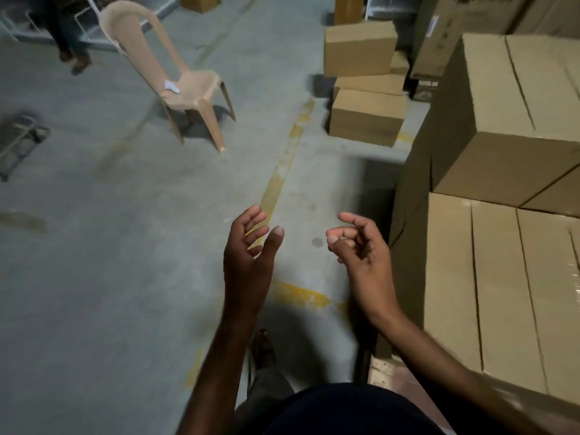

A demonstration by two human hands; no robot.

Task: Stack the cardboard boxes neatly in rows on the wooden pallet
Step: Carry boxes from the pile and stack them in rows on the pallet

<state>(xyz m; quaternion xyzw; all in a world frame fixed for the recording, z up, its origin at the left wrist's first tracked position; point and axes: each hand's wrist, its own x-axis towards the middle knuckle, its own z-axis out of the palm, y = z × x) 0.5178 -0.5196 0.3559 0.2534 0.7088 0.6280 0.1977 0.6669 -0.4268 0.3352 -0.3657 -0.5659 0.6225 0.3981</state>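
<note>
Cardboard boxes (365, 117) lay loose on the floor (125, 277) at one o'clock from my hands, long sides running nine-to-three, my right hand (361, 255) nearer. It and my left hand (248, 255) hung loosely curled, holding nothing. The pallet stack (502, 277) stood at three o'clock.

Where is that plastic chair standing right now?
The plastic chair stands upper left in the head view, on the concrete floor, left of the yellow line and the loose pile of cardboard boxes.
</note>
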